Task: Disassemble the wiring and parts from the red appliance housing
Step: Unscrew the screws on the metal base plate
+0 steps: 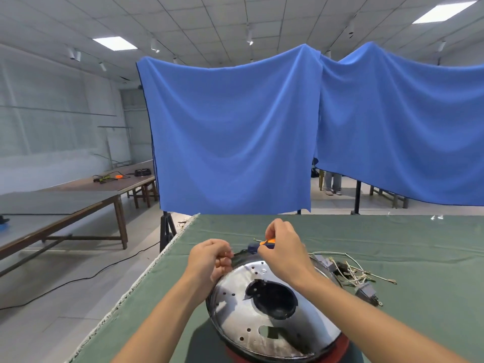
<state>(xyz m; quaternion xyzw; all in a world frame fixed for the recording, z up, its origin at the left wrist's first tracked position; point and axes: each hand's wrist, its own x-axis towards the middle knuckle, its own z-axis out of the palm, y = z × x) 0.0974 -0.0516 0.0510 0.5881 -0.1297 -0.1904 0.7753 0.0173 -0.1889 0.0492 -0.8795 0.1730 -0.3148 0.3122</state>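
Your right hand [284, 251] pinches the orange-and-blue screwdriver [264, 244] between thumb and fingers, holding it just above the far rim of the red appliance housing [340, 347]. Your left hand [210, 260] is curled at the housing's far left edge, its fingers closed on a thin dark wire [239, 254] that runs along that edge toward the screwdriver.

The housing lies on the green table cover [392, 239] directly below your forearms, its shiny metal plate [235, 297] facing up with a large round hole in the middle and small holes scattered around it; the red body shows only as a sliver at the near right edge.

Right of the housing, touching its rim, lies a tangle of pale wiring [351, 273] with grey switch parts [365, 292]. Beyond the housing hangs a blue cloth [230, 132].
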